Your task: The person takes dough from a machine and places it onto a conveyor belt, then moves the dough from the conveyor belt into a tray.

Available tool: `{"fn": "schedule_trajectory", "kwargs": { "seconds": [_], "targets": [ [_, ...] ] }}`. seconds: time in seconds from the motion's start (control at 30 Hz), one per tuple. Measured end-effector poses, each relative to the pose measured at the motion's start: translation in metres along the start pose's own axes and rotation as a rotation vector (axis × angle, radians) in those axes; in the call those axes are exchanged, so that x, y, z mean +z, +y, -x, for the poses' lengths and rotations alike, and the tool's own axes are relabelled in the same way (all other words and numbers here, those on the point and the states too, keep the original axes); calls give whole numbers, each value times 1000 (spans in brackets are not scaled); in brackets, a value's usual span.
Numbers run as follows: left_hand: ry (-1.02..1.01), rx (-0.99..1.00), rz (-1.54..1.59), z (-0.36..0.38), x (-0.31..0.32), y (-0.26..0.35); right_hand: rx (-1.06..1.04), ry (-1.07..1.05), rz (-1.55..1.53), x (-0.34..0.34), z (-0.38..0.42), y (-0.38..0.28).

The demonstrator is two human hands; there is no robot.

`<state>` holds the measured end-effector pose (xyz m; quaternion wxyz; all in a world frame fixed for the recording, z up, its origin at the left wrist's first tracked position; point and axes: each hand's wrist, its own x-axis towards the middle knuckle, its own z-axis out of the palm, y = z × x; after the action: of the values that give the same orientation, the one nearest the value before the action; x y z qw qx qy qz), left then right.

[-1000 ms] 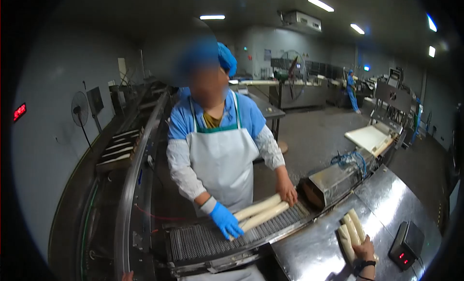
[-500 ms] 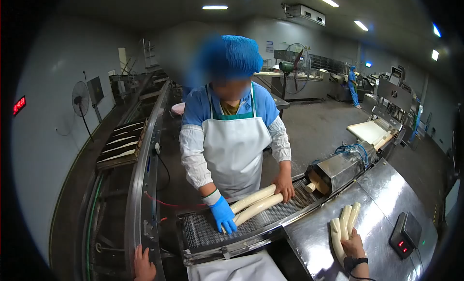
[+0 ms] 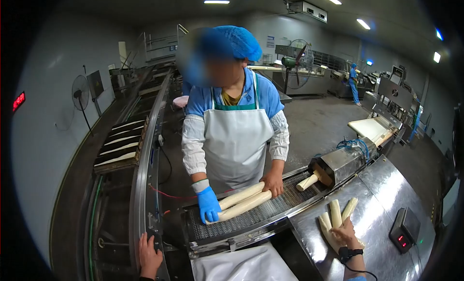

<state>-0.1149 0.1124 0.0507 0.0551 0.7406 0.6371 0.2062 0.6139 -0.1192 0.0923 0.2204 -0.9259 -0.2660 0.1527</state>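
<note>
My left hand (image 3: 150,255) rests on the metal side rail (image 3: 140,203) of the long conveyor, its fingers apart and nothing in them. My right hand (image 3: 345,234), with a black band on the wrist, lies over several pale dough strips (image 3: 335,213) on the steel table (image 3: 309,232). Its fingers curl on them, and their lower parts are partly hidden by the hand. Across from me, a co-worker's gloved hand (image 3: 209,205) and bare hand (image 3: 273,183) hold two long dough rolls (image 3: 244,206) side by side on the mesh belt (image 3: 287,196).
A metal machine (image 3: 340,165) stands at the belt's right end, with another dough roll (image 3: 307,182) at its opening. A scale (image 3: 405,230) with red digits sits right of my right hand. Dough strips lie in a tray (image 3: 123,141) on the left conveyor. White cloth (image 3: 246,266) hangs in front.
The co-worker's hands and the two rolls have shifted left along the belt. More of the roll at the machine's opening shows. Under my right hand, the strips have spread and moved slightly left.
</note>
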Motion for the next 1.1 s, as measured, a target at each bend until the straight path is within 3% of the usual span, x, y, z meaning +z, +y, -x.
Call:
{"fn": "schedule_trajectory", "kwargs": {
  "seconds": [0.27, 0.4, 0.63, 0.7, 0.8, 0.87, 1.07, 1.1],
  "targets": [
    [-10, -13, -35, 2, 5, 7, -21, 17, 268, 23, 32, -31],
    [-18, -7, -46, 1, 10, 7, -97, 181, 263, 31, 18, -13],
    [-29, -42, -33, 0, 7, 10, 154, 260, 362, 17, -13, -25],
    [-29, -38, -31, 0, 7, 9, 59, 353, 509, 29, -24, -29],
    [-39, -44, -27, -1, 7, 8, -358, 516, 601, 82, -47, -16],
    [-57, -45, -43, -2, 6, 4, -601, 504, 540, 104, -52, -34],
    [-54, -54, -64, -4, 5, -6, -1012, 279, 169, 153, -12, -190],
    [-51, -49, -70, -4, 7, -9, -1063, 279, 231, 166, -16, -206]
  ]
}}
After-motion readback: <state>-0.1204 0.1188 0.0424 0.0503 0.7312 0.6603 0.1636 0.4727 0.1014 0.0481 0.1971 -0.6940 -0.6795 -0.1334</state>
